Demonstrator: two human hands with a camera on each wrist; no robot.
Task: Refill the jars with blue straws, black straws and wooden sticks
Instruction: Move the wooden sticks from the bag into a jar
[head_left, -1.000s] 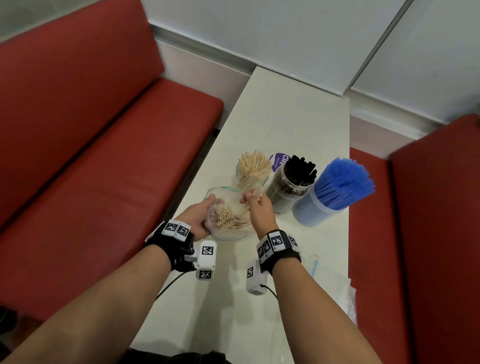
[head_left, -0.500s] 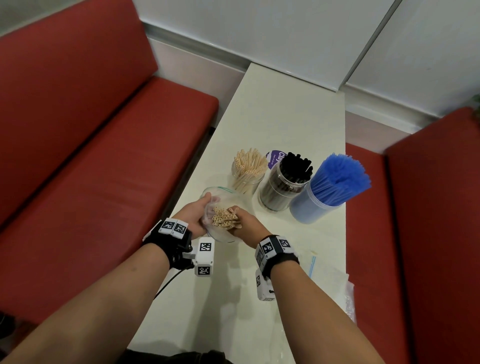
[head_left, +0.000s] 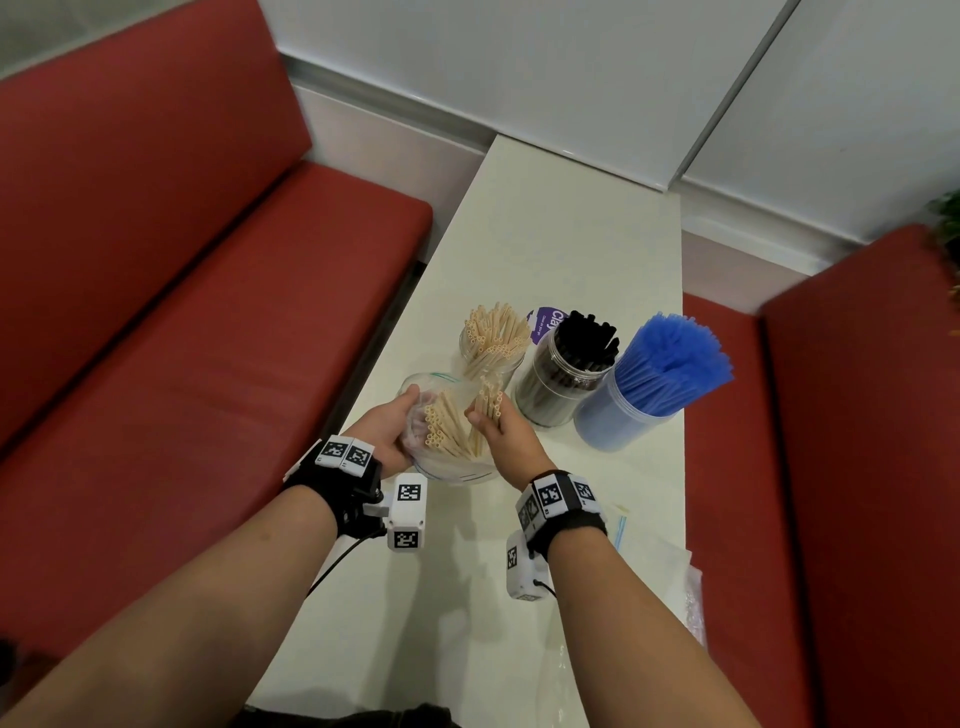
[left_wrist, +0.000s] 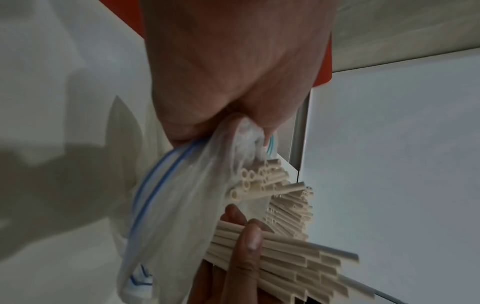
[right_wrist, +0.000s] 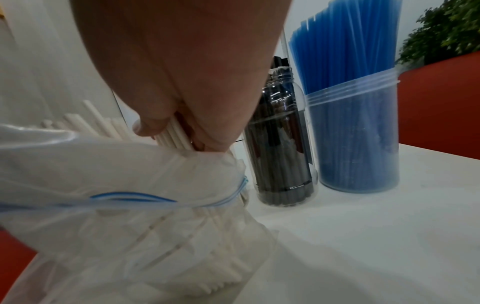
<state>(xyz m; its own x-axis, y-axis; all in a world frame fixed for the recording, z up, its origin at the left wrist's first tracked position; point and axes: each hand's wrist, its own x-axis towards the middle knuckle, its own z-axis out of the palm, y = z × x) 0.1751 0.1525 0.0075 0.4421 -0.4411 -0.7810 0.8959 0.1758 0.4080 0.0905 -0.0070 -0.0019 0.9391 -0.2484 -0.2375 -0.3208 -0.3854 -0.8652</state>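
My left hand (head_left: 387, 434) pinches the rim of a clear zip bag (head_left: 451, 467) (left_wrist: 182, 205) (right_wrist: 116, 195) that holds several wooden sticks (head_left: 441, 431) (left_wrist: 255, 185). My right hand (head_left: 501, 428) grips a bundle of wooden sticks (head_left: 490, 402) (left_wrist: 298, 259) (right_wrist: 172, 134), part way out of the bag. Just behind stands the jar of wooden sticks (head_left: 493, 343). To its right stand the jar of black straws (head_left: 563, 371) (right_wrist: 281, 148) and the jar of blue straws (head_left: 644, 387) (right_wrist: 355, 127).
The narrow white table (head_left: 545, 249) runs away from me between two red benches (head_left: 182, 312) (head_left: 857, 467). A purple lid (head_left: 545, 322) lies behind the jars. Clear plastic bags (head_left: 660, 571) lie at the table's right edge near my right forearm.
My right hand went down into the bag, closed on a bundle of sticks and is now lifting it up toward the stick jar. The left hand kept hold of the bag.
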